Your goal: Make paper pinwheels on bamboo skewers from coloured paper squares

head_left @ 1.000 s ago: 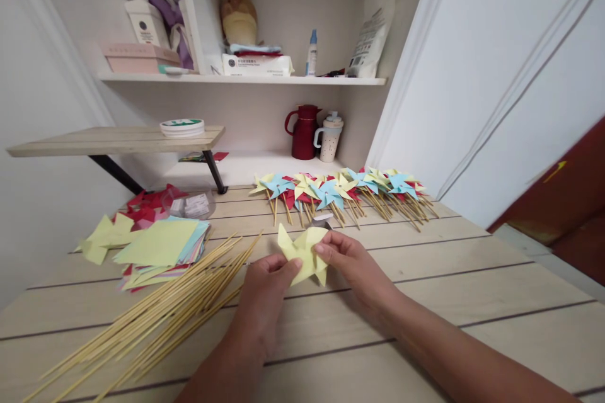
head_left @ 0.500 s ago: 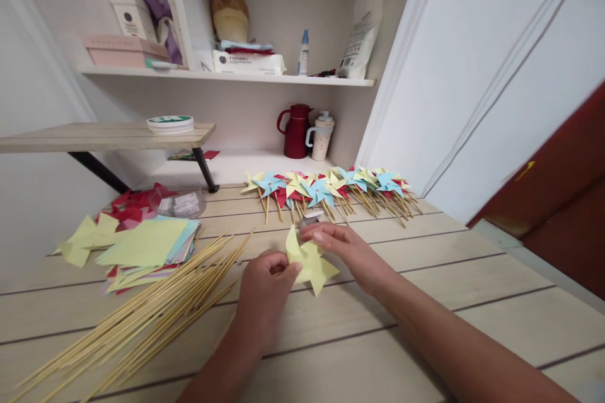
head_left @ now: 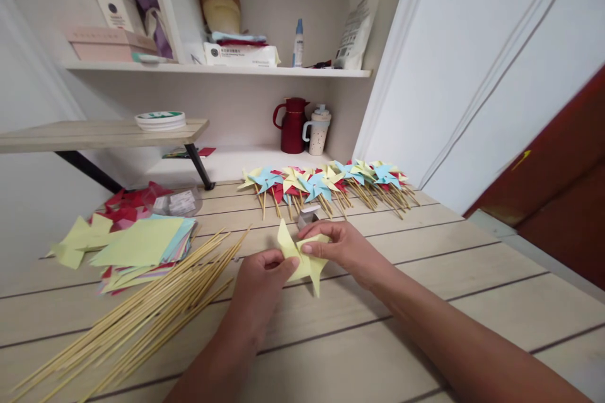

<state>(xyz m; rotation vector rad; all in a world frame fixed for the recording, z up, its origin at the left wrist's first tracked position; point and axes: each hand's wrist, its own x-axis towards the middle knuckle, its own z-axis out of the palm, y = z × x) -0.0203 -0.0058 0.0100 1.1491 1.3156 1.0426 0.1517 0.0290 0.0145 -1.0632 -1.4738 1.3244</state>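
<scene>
We note both hands now pinch the yellow paper just above the surface: left hand grips its near edge, right hand presses a flap toward the centre. Against the earlier frame, the paper sits lower and more folded; the sticks and finished pinwheels lie unmoved.

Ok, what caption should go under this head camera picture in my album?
Two hands, left hand and right hand, fold a yellow paper pinwheel beside bamboo sticks.
</scene>
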